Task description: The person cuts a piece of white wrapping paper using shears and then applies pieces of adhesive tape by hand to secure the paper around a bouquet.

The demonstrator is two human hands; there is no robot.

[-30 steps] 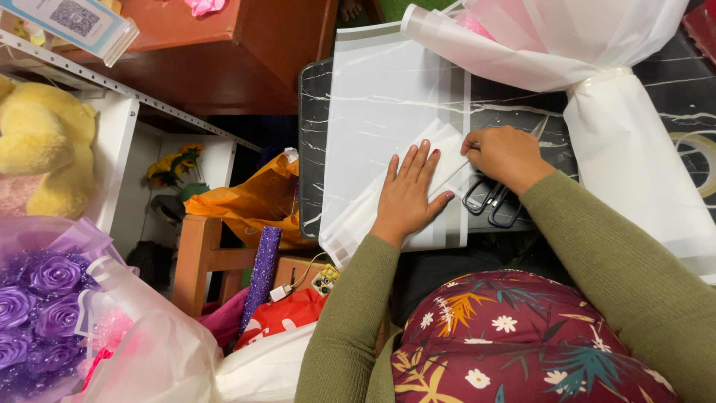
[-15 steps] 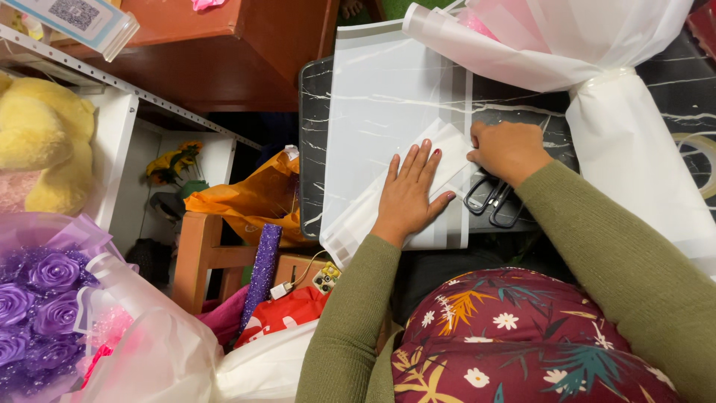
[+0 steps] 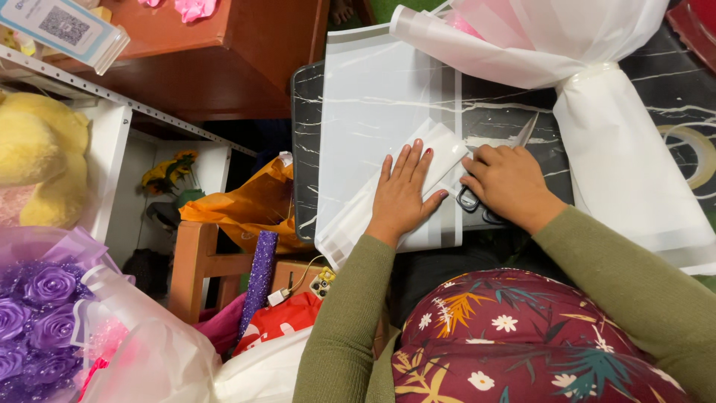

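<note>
My left hand lies flat, fingers spread, on a folded strip of translucent white wrapping film that covers a black marble-patterned table. My right hand is closed around scissors, whose black handles show under my fingers and whose blade points up and right along the film's edge. A large bouquet wrapped in white film lies across the table to the right of both hands.
A red-brown cabinet stands at the upper left, above a white shelf with a yellow plush toy. Purple fabric roses sit at the lower left. An orange bag and a purple glitter roll are beside the table.
My right hand has slid down and a little to the right with the scissors. My left hand has stayed pressed flat on the film.
</note>
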